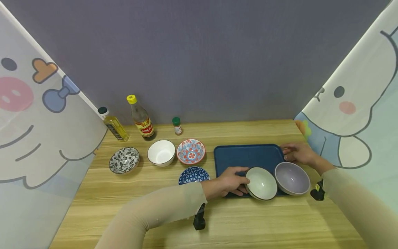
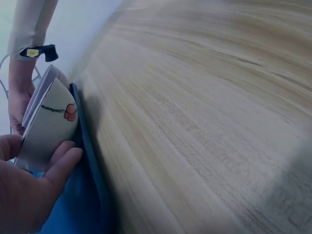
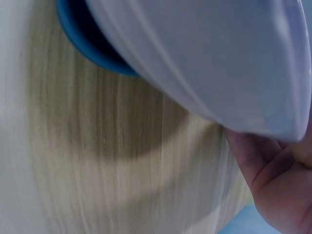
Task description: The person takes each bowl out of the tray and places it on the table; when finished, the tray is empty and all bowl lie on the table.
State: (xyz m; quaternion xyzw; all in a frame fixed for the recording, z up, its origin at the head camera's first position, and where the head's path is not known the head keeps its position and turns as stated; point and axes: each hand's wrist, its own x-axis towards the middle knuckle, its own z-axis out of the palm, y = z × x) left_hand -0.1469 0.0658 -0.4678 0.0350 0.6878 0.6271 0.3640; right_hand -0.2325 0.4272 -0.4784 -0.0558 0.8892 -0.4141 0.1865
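My left hand (image 1: 232, 180) grips a white bowl (image 1: 261, 183) with a dark rim by its left side, thumb at the rim and fingers against the outside. Red flower decoration shows on this bowl (image 2: 61, 114) in the left wrist view. The bowl is over the front part of a dark blue tray (image 1: 248, 155). Beside it, a pale purple bowl (image 1: 292, 178) overlaps the tray's front right corner. My right hand (image 1: 299, 153) lies just behind the purple bowl, fingers loosely bent near the tray's back right corner. In the right wrist view, the purple bowl (image 3: 204, 58) hides the fingertips.
Left of the tray are a blue patterned bowl (image 1: 194, 174), partly behind my left arm, a red-and-blue bowl (image 1: 191, 151), a white bowl (image 1: 161, 153) and a black-and-white bowl (image 1: 124, 160). Behind them stand an oil bottle (image 1: 114, 126), a yellow-capped bottle (image 1: 142, 119) and a green-capped jar (image 1: 177, 126).
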